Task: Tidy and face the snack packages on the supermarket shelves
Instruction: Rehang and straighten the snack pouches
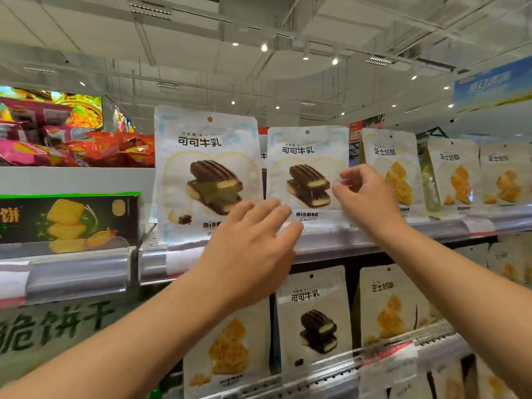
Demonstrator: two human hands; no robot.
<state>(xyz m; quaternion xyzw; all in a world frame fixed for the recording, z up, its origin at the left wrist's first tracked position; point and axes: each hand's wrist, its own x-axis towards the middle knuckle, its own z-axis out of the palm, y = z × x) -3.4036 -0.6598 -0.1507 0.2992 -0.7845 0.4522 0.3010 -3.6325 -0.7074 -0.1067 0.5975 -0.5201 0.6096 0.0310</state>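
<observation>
- Left hand [247, 249] up in front of the top shelf rail [331, 240], fingers straight and spread wide, holding nothing.
- Fingertips of that hand in front of the bottom edges of two white chocolate snack bags.
- Big chocolate bag [205, 174] on the left, standing upright on the top shelf, face to the front, a bit closer than its neighbor.
- Smaller-looking chocolate bag [306, 168] just beside it on the right, also upright and facing out.
- Right hand [365, 191] at the right edge of that second bag, fingers curled in, thumb and finger close together.
- Cannot tell for sure whether that hand pinches the bag edge or only touches it.
- Cheese snack bags [391, 171] next along the top shelf to the right, yellow picture on white, standing in a row.
- Dark box of crackers [69, 220] with a green top edge on the shelf to the left.
- Red and pink chip bags [95, 151] piled higher up on the far left.
- Lower shelf under the arms with more bags: a cheese bag [227, 349], a chocolate bag [315, 321], another cheese bag [388, 306], all upright.
- Clear plastic price strips along the shelf fronts.
</observation>
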